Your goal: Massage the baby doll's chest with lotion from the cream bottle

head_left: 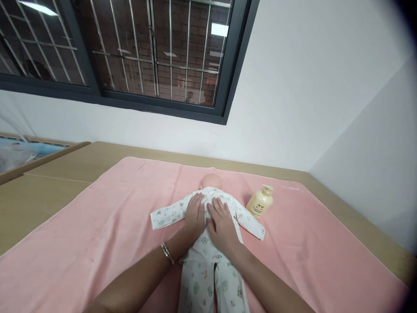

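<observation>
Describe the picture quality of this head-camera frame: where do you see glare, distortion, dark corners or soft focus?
In the head view, ceiling lights glare as reflections in the window; wide-angle distortion bends the walls and the table edges; the right-hand corners darken into vignetting; light on the pink towel is even, with little shadow; the doll, both hands and the bottle look reasonably sharp.

**One head cam, looking down and forward**

Just a single view here, worn on the head and aimed forward and down along the person's forearms. It sits close over the pink towel (97, 234), with the window (156, 56) and wall up top.
</observation>
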A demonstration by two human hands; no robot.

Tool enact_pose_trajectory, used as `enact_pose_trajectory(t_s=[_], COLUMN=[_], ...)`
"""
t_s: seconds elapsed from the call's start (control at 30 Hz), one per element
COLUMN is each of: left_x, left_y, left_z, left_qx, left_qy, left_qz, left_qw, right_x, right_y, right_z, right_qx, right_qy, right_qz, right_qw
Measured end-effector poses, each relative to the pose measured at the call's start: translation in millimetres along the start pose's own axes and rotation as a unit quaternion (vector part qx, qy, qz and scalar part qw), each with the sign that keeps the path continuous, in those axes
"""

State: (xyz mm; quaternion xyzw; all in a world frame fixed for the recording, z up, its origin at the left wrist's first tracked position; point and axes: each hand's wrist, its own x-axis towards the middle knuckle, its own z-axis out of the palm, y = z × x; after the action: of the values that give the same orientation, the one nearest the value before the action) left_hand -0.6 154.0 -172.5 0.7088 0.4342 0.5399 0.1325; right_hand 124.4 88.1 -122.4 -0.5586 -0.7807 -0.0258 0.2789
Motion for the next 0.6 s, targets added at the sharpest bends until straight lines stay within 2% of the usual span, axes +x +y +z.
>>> enact_pose_trajectory(t_s=[0.1,0.27,0.43,0.53,0.6], left_x=[0.9,1.4,1.7,11.3,20.5], left_y=[-1.1,-2.5,-5.3,9.0,34.1], left_z=[-0.9,-3.9,-2.0,-5.3,-17.9], left_qx=[-0.011,-0.009,0.052,0.104,0.118], left_qy=[-0.001,-0.005,-0.022,-0.012,0.031], left_qz=[0.003,0.016,0.064,0.099,0.137], left_qw=[1.0,1.0,0.996,0.99,0.983], right_x=[-1.4,-2.4,-3.7,-3.7,-3.5], right_y=[1.1,8.7,12.4,13.2,13.1], right_z=[3.6,12.1,22.9,23.0,20.8], right_qx=[0.007,0.019,0.024,0.039,0.053], right_qy=[-0.005,0.08,0.058,0.066,0.071], right_qz=[-0.007,-0.03,-0.028,-0.011,0.001], right_qw=[1.0,0.996,0.998,0.997,0.996])
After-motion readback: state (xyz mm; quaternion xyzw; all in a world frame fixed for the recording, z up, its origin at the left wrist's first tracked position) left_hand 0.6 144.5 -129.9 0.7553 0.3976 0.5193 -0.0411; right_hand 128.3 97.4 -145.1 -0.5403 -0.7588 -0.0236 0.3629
